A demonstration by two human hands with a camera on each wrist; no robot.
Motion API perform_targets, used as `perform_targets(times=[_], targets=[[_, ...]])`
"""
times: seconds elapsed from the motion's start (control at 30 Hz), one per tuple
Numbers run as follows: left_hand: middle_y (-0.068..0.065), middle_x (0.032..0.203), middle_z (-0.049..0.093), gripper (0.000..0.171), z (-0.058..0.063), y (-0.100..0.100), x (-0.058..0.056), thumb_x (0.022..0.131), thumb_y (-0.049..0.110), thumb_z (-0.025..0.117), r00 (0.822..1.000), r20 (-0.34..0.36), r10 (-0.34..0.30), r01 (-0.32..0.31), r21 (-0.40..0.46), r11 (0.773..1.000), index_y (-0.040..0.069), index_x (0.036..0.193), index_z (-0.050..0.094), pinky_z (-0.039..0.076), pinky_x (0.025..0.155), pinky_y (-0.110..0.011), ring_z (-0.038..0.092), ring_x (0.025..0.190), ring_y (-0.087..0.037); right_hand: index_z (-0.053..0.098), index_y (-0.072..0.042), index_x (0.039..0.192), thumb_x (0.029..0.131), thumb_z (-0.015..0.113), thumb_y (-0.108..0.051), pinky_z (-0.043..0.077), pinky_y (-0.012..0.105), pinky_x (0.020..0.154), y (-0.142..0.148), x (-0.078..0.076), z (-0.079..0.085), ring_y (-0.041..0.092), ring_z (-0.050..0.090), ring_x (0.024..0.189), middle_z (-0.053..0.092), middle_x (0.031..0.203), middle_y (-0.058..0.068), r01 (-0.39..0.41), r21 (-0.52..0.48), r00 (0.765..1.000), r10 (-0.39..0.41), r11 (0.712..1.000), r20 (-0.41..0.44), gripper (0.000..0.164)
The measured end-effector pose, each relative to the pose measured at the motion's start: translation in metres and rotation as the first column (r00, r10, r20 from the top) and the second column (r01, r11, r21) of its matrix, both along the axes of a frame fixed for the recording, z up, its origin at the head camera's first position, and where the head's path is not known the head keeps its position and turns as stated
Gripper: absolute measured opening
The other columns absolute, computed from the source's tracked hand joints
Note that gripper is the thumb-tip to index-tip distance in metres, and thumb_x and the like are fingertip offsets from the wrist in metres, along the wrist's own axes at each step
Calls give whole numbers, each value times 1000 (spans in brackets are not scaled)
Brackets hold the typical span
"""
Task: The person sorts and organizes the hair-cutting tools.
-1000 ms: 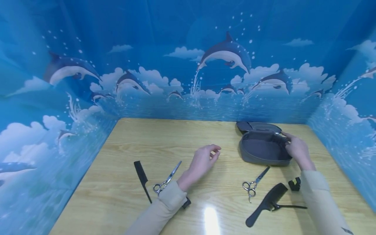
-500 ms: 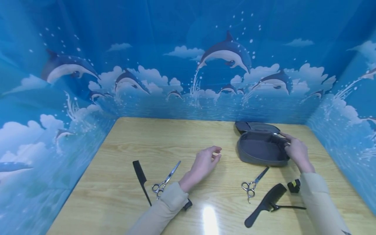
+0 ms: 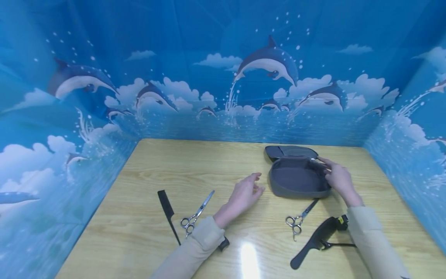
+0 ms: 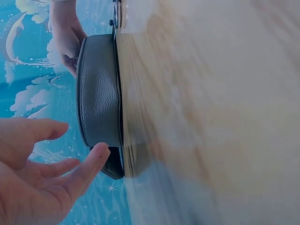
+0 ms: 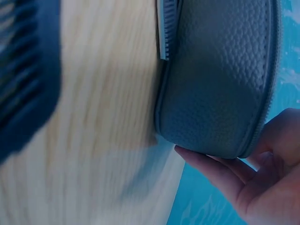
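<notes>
A dark grey zip case (image 3: pixel 296 193) stands at the back right of the table, its lid (image 3: pixel 296 151) folded back and its inside in view. My right hand (image 3: pixel 341 179) grips the case's right end, with fingers along the outside wall and over the rim. In the right wrist view, fingertips press low against the grained side (image 5: pixel 211 103). My left hand (image 3: pixel 242 195) hovers left of the case, fingers loosely bent and holding nothing. Toothed scissors (image 3: pixel 302 217) lie just in front of the case, the tip close to its base.
A wide black comb (image 3: pixel 318 240), a thin-handled black piece (image 3: pixel 341 245) and a small black object with a yellow mark (image 3: pixel 342 221) lie front right. Left are a tail comb (image 3: pixel 167 207) and scissors (image 3: pixel 200 211). A black item (image 3: pixel 224 244) is partly under my left sleeve.
The case has slid left along the table with my right hand on its end. The right sleeve moved left as well. My left hand barely shifted, its fingers slightly more spread.
</notes>
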State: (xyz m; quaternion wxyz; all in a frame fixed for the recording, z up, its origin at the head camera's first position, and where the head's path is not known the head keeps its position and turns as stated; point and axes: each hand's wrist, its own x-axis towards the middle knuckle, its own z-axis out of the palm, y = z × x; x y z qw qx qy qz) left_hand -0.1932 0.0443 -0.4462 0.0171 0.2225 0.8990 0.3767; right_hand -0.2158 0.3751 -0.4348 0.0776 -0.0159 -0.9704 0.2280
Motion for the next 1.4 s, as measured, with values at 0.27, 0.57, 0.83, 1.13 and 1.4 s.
perform_targets(times=[0.27, 0.57, 0.83, 1.13, 1.4], targets=[[-15, 136, 62, 66, 1, 2, 2, 96, 27, 71, 1000, 25, 1, 0, -37, 999, 3, 151, 42, 56, 93, -39, 69, 107, -24, 49, 5, 143, 92, 53, 7, 34, 32, 52, -15, -1, 2, 35, 58, 67, 62, 124, 32, -14, -1, 999, 14, 1000, 32, 52], [-17, 148, 52, 76, 0, 1, 0, 97, 31, 69, 998, 58, 23, -21, -33, 999, 2, 156, 32, 43, 111, -50, 62, 122, -28, 43, 4, 148, 96, 49, 7, 33, 27, 47, -34, -10, 4, 16, 43, 52, 57, 131, 34, -38, -54, 992, 44, 998, 122, 53], [-23, 148, 49, 76, 0, -5, -5, 98, 31, 69, 997, 26, 70, -68, -95, 993, -1, 156, 31, 46, 109, -50, 55, 129, -37, 43, 4, 149, 96, 50, 6, 33, 28, 47, -52, -21, 4, 14, 37, 49, 58, 132, 32, -83, -64, 990, 90, 994, 112, 53], [-22, 147, 51, 76, 0, -12, -12, 98, 33, 69, 993, 7, 118, -116, -158, 981, -1, 156, 33, 50, 106, -44, 58, 126, -34, 45, 3, 148, 96, 52, 5, 33, 27, 49, -65, -28, 1, 14, 40, 52, 61, 131, 29, -98, -76, 992, 103, 992, 73, 52], [-23, 148, 50, 74, 3, -22, -16, 99, 34, 67, 987, 18, 163, -158, -160, 974, -1, 155, 35, 49, 106, -47, 57, 127, -37, 44, 4, 148, 96, 52, 4, 34, 27, 49, -78, -33, 1, 13, 40, 48, 60, 132, 30, -121, -113, 989, 130, 986, 74, 52]])
